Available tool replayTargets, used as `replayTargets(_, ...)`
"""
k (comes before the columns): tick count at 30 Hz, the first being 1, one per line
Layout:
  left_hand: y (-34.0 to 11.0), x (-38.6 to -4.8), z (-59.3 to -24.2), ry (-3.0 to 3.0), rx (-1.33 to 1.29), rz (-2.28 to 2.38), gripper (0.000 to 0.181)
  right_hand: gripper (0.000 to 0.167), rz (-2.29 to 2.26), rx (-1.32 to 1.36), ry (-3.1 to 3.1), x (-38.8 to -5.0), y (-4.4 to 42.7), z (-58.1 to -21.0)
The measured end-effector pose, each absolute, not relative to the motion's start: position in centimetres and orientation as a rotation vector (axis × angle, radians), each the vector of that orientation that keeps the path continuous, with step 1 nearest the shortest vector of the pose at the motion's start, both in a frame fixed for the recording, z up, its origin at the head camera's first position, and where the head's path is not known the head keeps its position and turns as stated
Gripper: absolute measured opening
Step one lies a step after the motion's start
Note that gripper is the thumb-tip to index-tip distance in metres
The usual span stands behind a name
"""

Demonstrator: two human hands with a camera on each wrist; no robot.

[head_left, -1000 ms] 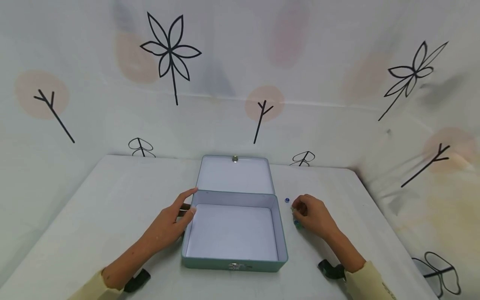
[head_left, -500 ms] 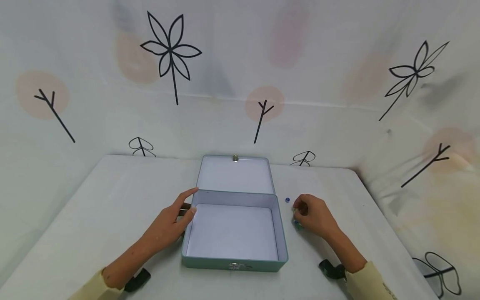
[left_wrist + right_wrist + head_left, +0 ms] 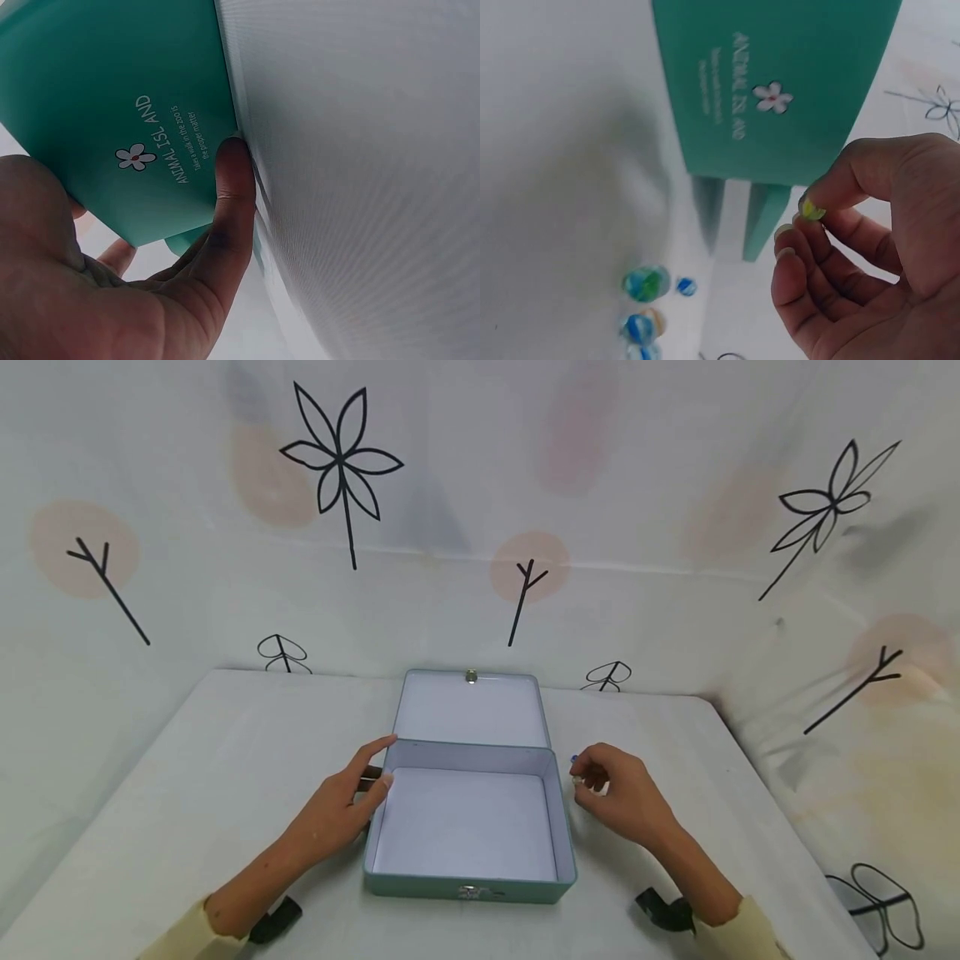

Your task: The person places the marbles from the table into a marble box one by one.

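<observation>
A green tin box (image 3: 469,891) stands on the table, its hinged lid (image 3: 471,710) folded back and its white inside showing. My left hand (image 3: 333,814) rests against the box's left side, two fingertips on the rim. In the left wrist view, one finger touches the green wall low down, near the tabletop. To the right of the box, my right hand (image 3: 626,797) pinches a small clear glass marble with a yellow-green swirl (image 3: 811,209) between thumb and fingertips, just above the table.
Several glass marbles lie right of the box: a green-blue one (image 3: 646,283), a small blue one (image 3: 686,286) and blue-white ones (image 3: 640,329). A white cloth (image 3: 225,760) covers the table; a patterned white sheet (image 3: 450,593) hangs behind.
My right hand has lifted slightly and moved left toward the box with the marble between its fingertips. The left hand and the box have stayed in place.
</observation>
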State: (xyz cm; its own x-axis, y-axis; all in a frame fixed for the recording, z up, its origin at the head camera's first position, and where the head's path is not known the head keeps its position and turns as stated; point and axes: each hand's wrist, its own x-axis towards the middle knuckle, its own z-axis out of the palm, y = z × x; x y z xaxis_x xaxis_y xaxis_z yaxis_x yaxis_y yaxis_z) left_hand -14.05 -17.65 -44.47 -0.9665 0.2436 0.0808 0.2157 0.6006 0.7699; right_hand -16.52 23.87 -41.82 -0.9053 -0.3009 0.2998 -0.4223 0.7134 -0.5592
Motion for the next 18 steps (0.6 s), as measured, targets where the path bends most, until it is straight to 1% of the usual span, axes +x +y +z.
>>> replayTargets(8,-17.7,-14.0,-44.4,2.794,0.419,1.313,0.057,0.031,0.993,0.705,-2.663,-15.7,22.8,-41.3)
replayTargets(18,-17.7,-14.1,-44.4,2.791,0.408,1.311,0.056,0.028,0.970,0.745,-2.629,-14.7,22.0,-40.4)
